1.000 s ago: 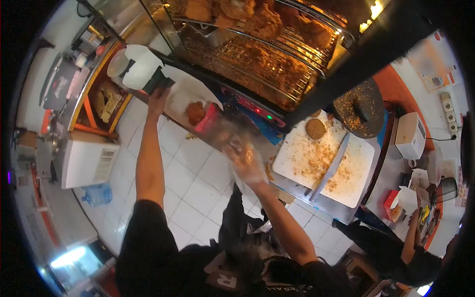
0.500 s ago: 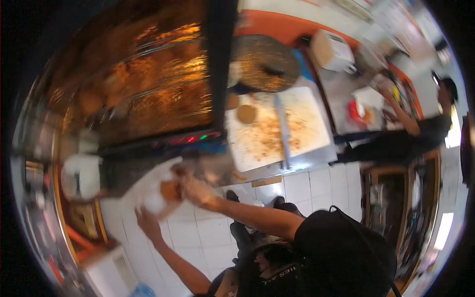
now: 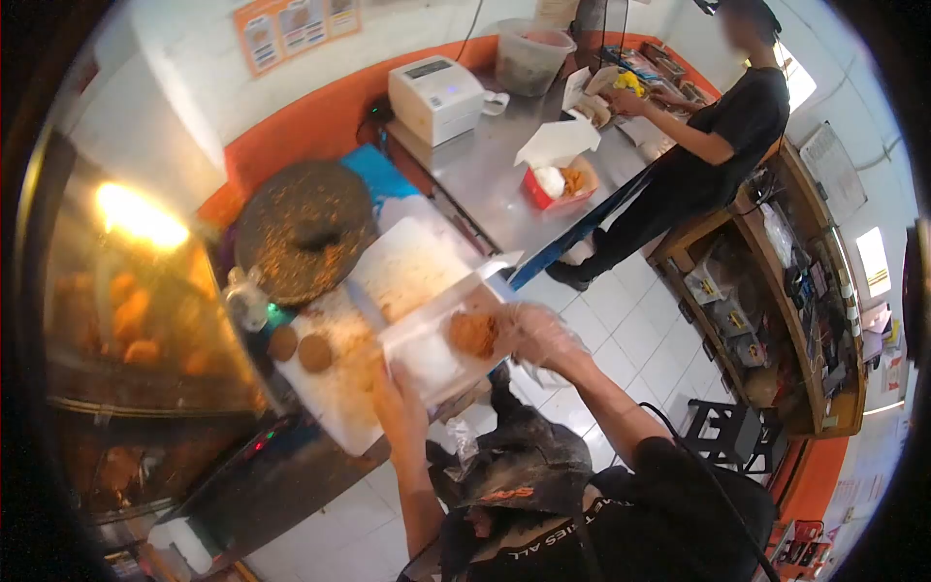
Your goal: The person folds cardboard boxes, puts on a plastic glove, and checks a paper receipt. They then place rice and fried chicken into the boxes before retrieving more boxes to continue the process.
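Note:
My left hand [image 3: 396,400] grips the near left side of an open white box [image 3: 412,335], held above a white cutting board [image 3: 417,262]. White rice [image 3: 424,361] lies in the box's left part, and a brown fried piece [image 3: 472,335] in its right part. My right hand [image 3: 538,337], in a clear plastic glove, is at the box's right end with its fingers against the fried piece. Crumbs cover the board, where a knife [image 3: 367,305] lies partly behind the box. A round stone mortar [image 3: 308,233] stands beyond the board.
A lit glass case [image 3: 136,320] with fried food stands at the left. On the metal counter [image 3: 485,179] are a white printer [image 3: 436,99], a plastic tub [image 3: 531,58] and a red box [image 3: 561,184] of food. Another person [image 3: 752,112] stands at its far end. Shelves [image 3: 776,310] are at the right.
Both hands have moved right with the box, from in front of the glass case to over the cutting board. The view has turned toward the counter.

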The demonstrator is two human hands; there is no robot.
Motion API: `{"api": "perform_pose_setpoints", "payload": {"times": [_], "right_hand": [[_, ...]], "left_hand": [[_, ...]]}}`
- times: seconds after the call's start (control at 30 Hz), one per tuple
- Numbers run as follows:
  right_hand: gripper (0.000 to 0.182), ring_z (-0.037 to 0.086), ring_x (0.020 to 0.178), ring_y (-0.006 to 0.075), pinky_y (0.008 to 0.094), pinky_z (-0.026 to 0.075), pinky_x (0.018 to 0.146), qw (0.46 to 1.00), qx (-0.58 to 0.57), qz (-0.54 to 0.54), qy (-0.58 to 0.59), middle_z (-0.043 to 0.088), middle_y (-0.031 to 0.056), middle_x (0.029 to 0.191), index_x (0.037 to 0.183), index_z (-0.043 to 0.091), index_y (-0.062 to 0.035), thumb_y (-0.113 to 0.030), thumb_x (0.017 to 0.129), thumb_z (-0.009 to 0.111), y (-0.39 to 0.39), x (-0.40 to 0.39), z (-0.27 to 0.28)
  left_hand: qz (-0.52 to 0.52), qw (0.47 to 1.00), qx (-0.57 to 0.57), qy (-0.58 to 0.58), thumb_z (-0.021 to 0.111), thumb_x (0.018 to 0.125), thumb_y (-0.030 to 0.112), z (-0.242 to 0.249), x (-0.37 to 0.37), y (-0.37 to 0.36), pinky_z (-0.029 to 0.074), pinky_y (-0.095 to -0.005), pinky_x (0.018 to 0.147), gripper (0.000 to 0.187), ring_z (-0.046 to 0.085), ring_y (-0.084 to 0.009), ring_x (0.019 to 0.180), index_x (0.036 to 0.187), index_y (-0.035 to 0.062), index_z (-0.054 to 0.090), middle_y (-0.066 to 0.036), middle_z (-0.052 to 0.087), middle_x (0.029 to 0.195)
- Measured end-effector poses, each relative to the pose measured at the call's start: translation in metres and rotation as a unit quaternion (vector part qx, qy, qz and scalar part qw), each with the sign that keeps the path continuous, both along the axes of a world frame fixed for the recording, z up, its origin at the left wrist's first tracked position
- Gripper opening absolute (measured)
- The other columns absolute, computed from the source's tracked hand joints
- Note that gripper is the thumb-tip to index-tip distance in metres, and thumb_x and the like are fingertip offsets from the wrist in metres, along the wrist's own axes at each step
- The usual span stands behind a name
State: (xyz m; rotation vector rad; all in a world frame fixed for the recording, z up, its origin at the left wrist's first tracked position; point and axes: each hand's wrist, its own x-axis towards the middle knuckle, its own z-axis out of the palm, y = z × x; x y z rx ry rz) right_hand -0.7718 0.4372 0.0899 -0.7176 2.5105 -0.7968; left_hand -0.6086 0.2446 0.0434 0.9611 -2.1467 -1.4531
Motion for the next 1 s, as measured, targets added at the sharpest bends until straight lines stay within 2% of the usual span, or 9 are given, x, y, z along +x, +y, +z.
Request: {"api": "perform_pose_setpoints", "payload": {"times": [0.3,0.53,0.63,0.67,0.7,0.77,0.83,0.87,1.0], "right_hand": [[0.031,0.065,0.111,0.0440,0.0511,0.051,0.097,0.984,0.118,-0.114,0.071,0.068,0.0262,0.116,0.117,0.068,-0.0034,-0.021,0.095,0.056,0.016,-0.311,-0.078],[0.036,0.065,0.110,0.0402,0.0467,0.053,0.094,0.963,-0.032,-0.113,0.241,0.068,0.0225,0.116,0.130,0.064,-0.0048,-0.018,0.096,0.063,0.056,-0.322,-0.079],[0.040,0.070,0.093,0.0279,0.0377,0.057,0.079,0.925,-0.123,-0.114,0.342,0.071,0.0133,0.115,0.131,0.063,-0.0043,-0.008,0.093,0.072,0.068,-0.285,-0.075],[0.042,0.068,0.087,0.0222,0.0322,0.057,0.074,0.944,-0.204,-0.163,0.203,0.069,0.0115,0.119,0.135,0.060,-0.0049,-0.007,0.094,0.071,0.075,-0.270,-0.075],[0.045,0.066,0.081,0.0164,0.0267,0.057,0.069,0.940,-0.270,-0.204,0.051,0.066,0.0097,0.124,0.138,0.058,-0.0054,-0.006,0.095,0.071,0.079,-0.252,-0.076],[0.041,0.059,0.069,0.0111,0.0216,0.052,0.059,0.921,-0.332,-0.205,0.020,0.065,0.0108,0.125,0.138,0.056,-0.0037,-0.008,0.098,0.066,0.060,-0.204,-0.044],[0.037,0.057,0.065,0.0116,0.0224,0.049,0.057,0.906,-0.417,-0.067,0.042,0.066,0.0139,0.120,0.137,0.056,-0.0010,-0.013,0.102,0.061,0.053,-0.163,-0.036],[0.039,0.054,0.063,0.0103,0.0227,0.045,0.055,0.920,-0.391,-0.024,0.030,0.066,0.0126,0.114,0.134,0.057,-0.0001,-0.023,0.103,0.061,0.041,-0.131,-0.023],[0.044,0.055,0.059,0.0117,0.0247,0.041,0.053,0.897,-0.333,0.271,-0.107,0.068,0.0117,0.089,0.117,0.065,0.0017,-0.039,0.100,0.064,0.021,-0.017,-0.018]], "left_hand": [[-0.001,0.986,-0.139,-0.091,0.042,0.109,0.030,-0.114,-0.344,0.040,0.049,-0.0558,0.087,0.035,0.063,-0.0497,0.100,0.118,-0.0010,0.055,-0.029,0.065,0.112],[-0.028,0.990,-0.097,-0.104,0.042,0.108,0.031,-0.127,-0.432,0.058,0.050,-0.0570,0.093,0.040,0.063,-0.0511,0.105,0.125,-0.0020,0.056,-0.031,0.063,0.118],[-0.100,0.971,-0.214,-0.028,0.044,0.107,0.030,-0.163,-0.438,0.067,0.054,-0.0565,0.089,0.045,0.063,-0.0475,0.111,0.140,0.0001,0.050,-0.030,0.062,0.120],[-0.087,0.992,-0.074,-0.046,0.044,0.107,0.034,-0.119,-0.429,0.074,0.053,-0.0569,0.091,0.052,0.060,-0.0469,0.116,0.146,0.0012,0.047,-0.030,0.061,0.123],[-0.093,0.952,-0.286,0.048,0.043,0.107,0.037,-0.176,-0.439,0.084,0.052,-0.0582,0.093,0.053,0.060,-0.0484,0.116,0.147,0.0016,0.046,-0.031,0.060,0.125],[-0.028,0.999,0.040,0.007,0.051,0.103,0.039,-0.120,-0.413,0.093,0.051,-0.0562,0.096,0.059,0.061,-0.0485,0.113,0.149,0.0027,0.043,-0.033,0.059,0.130],[0.077,0.970,-0.038,0.228,0.061,0.096,0.032,-0.109,-0.369,0.106,0.053,-0.0569,0.088,0.062,0.066,-0.0492,0.102,0.144,-0.0030,0.042,-0.034,0.065,0.116],[0.090,0.989,0.023,0.114,0.058,0.099,0.036,-0.096,-0.326,0.122,0.052,-0.0542,0.089,0.063,0.065,-0.0452,0.100,0.150,0.0030,0.042,-0.028,0.067,0.111],[0.105,0.957,0.226,0.145,0.067,0.093,0.044,-0.055,-0.111,0.147,0.051,-0.0444,0.064,0.040,0.068,-0.0359,0.068,0.090,0.0041,0.067,-0.019,0.067,0.074]]}}
